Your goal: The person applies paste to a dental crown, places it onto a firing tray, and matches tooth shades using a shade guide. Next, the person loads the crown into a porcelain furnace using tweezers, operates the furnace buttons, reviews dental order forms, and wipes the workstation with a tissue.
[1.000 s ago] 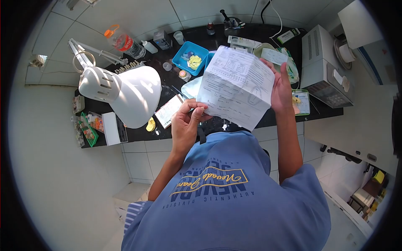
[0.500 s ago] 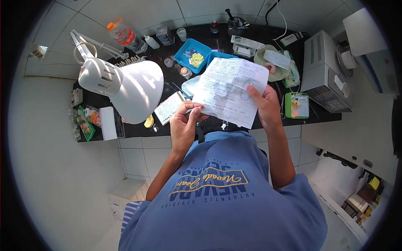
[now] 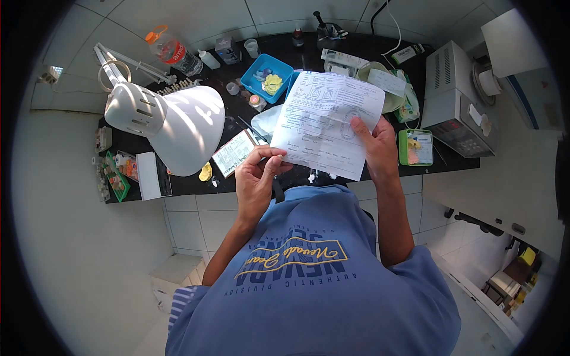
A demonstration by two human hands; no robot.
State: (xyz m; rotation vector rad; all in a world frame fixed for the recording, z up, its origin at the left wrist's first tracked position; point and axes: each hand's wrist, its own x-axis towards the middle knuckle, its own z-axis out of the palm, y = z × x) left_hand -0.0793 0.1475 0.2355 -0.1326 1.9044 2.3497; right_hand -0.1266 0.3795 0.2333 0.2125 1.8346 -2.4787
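Observation:
A creased paper sheet (image 3: 329,124) with print and handwriting is held up above the dark counter. Its lower left corner is pinched by my left hand (image 3: 256,178), fingers curled. At the right edge my right hand (image 3: 380,148) grips it, thumb on the front and the other fingers mostly hidden behind. Under and left of the sheet lies a written card or pad (image 3: 233,153). Behind the sheet are a blue tray (image 3: 267,77) with a yellow piece in it and a pale green bowl (image 3: 389,102) with a paper slip across it.
A white desk lamp (image 3: 184,127) leans over the counter (image 3: 205,187) at left. Beyond it stands a bottle with an orange cap (image 3: 178,54). On the right are a green-rimmed box (image 3: 417,148) and a grey appliance (image 3: 460,98).
My right hand has come down from the sheet's upper right edge, and its thumb now lies on the front. The sheet has tilted slightly. My left hand keeps its pinch.

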